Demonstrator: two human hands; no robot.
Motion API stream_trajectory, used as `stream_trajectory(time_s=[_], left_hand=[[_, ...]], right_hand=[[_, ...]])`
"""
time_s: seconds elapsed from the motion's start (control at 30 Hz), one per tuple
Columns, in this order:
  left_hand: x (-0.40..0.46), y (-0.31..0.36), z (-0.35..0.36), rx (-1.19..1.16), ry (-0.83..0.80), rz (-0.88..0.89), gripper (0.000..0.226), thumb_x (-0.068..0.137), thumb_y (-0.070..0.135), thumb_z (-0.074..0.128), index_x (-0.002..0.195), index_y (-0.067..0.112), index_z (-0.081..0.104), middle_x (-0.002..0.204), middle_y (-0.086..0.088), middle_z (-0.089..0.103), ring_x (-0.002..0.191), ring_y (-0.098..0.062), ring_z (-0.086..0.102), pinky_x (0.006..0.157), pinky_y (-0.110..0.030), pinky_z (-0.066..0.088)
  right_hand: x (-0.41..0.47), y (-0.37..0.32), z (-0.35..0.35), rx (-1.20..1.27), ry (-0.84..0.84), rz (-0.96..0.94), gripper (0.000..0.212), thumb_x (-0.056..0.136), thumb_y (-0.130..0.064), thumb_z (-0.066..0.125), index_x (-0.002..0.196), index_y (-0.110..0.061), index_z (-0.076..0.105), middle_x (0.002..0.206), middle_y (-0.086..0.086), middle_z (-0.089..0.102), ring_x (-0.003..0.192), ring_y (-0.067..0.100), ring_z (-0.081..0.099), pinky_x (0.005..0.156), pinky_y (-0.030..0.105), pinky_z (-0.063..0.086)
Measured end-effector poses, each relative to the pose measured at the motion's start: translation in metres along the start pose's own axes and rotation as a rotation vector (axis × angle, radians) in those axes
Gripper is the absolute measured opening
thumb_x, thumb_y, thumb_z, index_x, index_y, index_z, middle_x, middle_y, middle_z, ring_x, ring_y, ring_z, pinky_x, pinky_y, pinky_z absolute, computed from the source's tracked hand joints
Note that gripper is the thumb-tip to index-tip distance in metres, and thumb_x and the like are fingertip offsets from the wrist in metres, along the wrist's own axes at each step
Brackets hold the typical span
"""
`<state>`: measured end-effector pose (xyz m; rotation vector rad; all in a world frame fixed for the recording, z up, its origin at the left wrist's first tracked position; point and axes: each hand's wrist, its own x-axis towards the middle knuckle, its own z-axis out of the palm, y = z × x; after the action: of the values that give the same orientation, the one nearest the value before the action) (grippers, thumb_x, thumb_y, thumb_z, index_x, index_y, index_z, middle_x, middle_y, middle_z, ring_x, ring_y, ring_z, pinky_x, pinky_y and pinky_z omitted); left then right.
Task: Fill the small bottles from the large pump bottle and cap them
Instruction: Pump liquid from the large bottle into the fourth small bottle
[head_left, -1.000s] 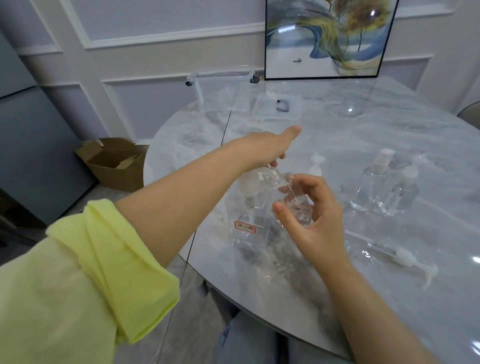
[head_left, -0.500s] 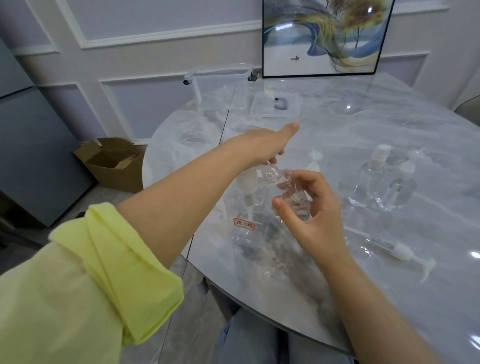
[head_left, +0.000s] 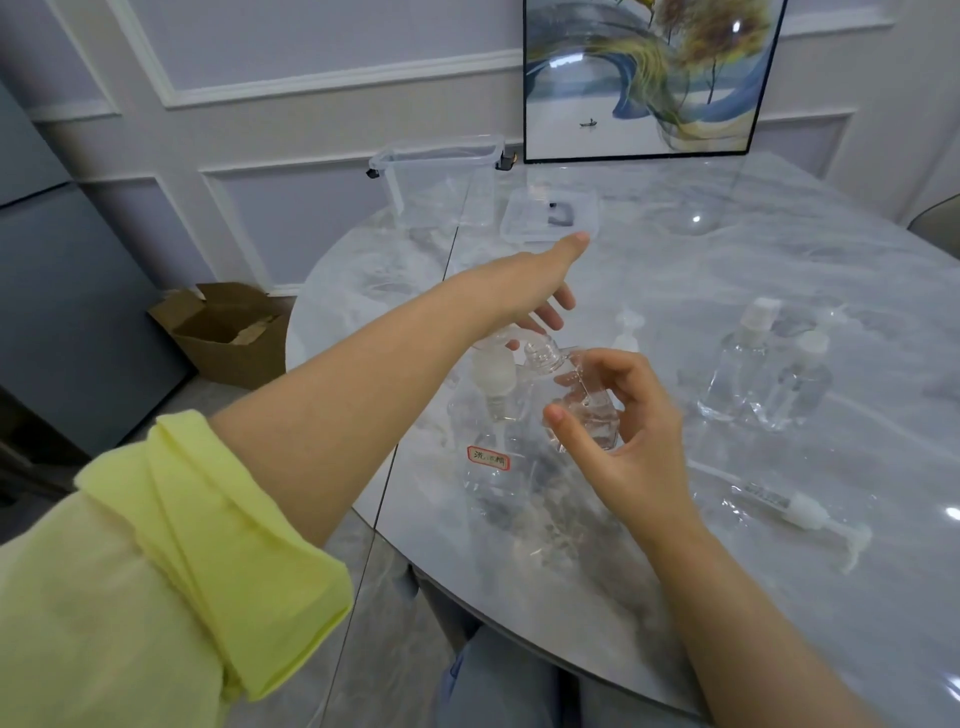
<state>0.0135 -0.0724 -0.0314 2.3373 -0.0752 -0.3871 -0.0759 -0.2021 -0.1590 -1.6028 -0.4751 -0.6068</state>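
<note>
The large clear pump bottle (head_left: 488, 460), with a red-edged label, stands near the table's front left edge. My left hand (head_left: 524, 291) lies flat over its white pump head (head_left: 493, 370) with the fingers stretched out, gripping nothing. My right hand (head_left: 639, 447) holds a small clear bottle (head_left: 584, 415), uncapped and tilted, its open neck right beside the pump's nozzle. Some clear liquid sits in the small bottle. Two capped small bottles (head_left: 743, 374) (head_left: 800, 387) stand together to the right.
A loose white pump cap with its long tube (head_left: 802, 512) lies on the marble table (head_left: 779, 623) at the right. A small white pump top (head_left: 626, 332) stands behind my right hand. A clear tub (head_left: 441, 182) and flat lid (head_left: 545, 218) sit far back by a framed picture.
My left hand has lifted slightly over the pump head, so its fingertips now show underneath. My right hand keeps the small bottle in the same place at the nozzle.
</note>
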Motion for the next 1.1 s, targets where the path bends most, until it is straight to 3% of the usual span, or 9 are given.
stream_trajectory(time_s=[0.1, 0.27, 0.57, 0.7, 0.77, 0.97, 1.1], left_hand=[[0.0032, -0.002, -0.001, 0.004, -0.003, 0.0, 0.075, 0.098, 0.074, 0.019, 0.111, 0.019, 0.069, 0.108, -0.002, 0.074, 0.101, -0.019, 0.07, 0.071, -0.032, 0.044], [0.0054, -0.0059, 0.0064, 0.055, -0.03, -0.019, 0.076, 0.097, 0.076, 0.02, 0.11, 0.021, 0.071, 0.104, -0.002, 0.075, 0.107, -0.022, 0.066, 0.1, -0.043, 0.042], [0.003, -0.0049, 0.0062, 0.04, -0.014, -0.025, 0.075, 0.098, 0.074, 0.02, 0.11, 0.02, 0.071, 0.105, -0.003, 0.075, 0.104, -0.021, 0.068, 0.096, -0.041, 0.043], [0.0018, -0.0004, 0.0051, 0.046, -0.014, 0.006, 0.075, 0.099, 0.073, 0.019, 0.113, 0.02, 0.07, 0.108, -0.002, 0.074, 0.103, -0.019, 0.068, 0.09, -0.039, 0.045], [0.0022, -0.0025, 0.0052, 0.034, -0.021, -0.004, 0.075, 0.098, 0.075, 0.019, 0.112, 0.022, 0.071, 0.108, -0.002, 0.075, 0.104, -0.02, 0.068, 0.086, -0.038, 0.045], [0.0025, -0.0036, 0.0054, 0.039, 0.034, 0.028, 0.074, 0.098, 0.074, 0.02, 0.111, 0.021, 0.071, 0.108, -0.002, 0.073, 0.1, -0.018, 0.069, 0.097, -0.042, 0.046], [0.0021, -0.0066, 0.0066, 0.049, 0.024, 0.001, 0.075, 0.097, 0.075, 0.02, 0.111, 0.021, 0.071, 0.107, -0.001, 0.074, 0.101, -0.019, 0.069, 0.098, -0.042, 0.046]], right_hand=[[0.0004, -0.0018, 0.0006, 0.005, 0.004, -0.001, 0.039, 0.083, -0.023, 0.08, 0.114, -0.029, 0.059, 0.107, -0.014, 0.065, 0.099, 0.017, 0.066, 0.082, 0.024, 0.056], [0.0012, 0.001, 0.001, -0.003, 0.003, -0.015, 0.038, 0.082, -0.021, 0.081, 0.114, -0.025, 0.06, 0.106, -0.017, 0.065, 0.101, 0.015, 0.066, 0.086, 0.018, 0.052], [0.0013, 0.0015, 0.001, 0.0, 0.004, -0.02, 0.037, 0.081, -0.019, 0.081, 0.112, -0.026, 0.061, 0.105, -0.015, 0.066, 0.099, 0.014, 0.065, 0.085, 0.017, 0.05], [0.0014, -0.0005, 0.0004, 0.021, 0.014, -0.025, 0.037, 0.083, -0.029, 0.079, 0.113, -0.033, 0.059, 0.105, -0.021, 0.064, 0.099, 0.013, 0.064, 0.087, 0.018, 0.05], [0.001, 0.0016, 0.001, 0.007, 0.011, -0.031, 0.036, 0.082, -0.027, 0.079, 0.113, -0.028, 0.06, 0.104, -0.021, 0.064, 0.098, 0.013, 0.065, 0.086, 0.016, 0.048], [0.0006, 0.0012, 0.0002, 0.013, 0.007, -0.024, 0.038, 0.082, -0.019, 0.081, 0.114, -0.022, 0.061, 0.105, -0.012, 0.066, 0.097, 0.014, 0.065, 0.085, 0.015, 0.05], [0.0012, 0.0034, 0.0011, 0.011, -0.001, -0.008, 0.037, 0.082, -0.019, 0.08, 0.113, -0.021, 0.061, 0.104, -0.019, 0.064, 0.098, 0.014, 0.065, 0.086, 0.017, 0.049]])
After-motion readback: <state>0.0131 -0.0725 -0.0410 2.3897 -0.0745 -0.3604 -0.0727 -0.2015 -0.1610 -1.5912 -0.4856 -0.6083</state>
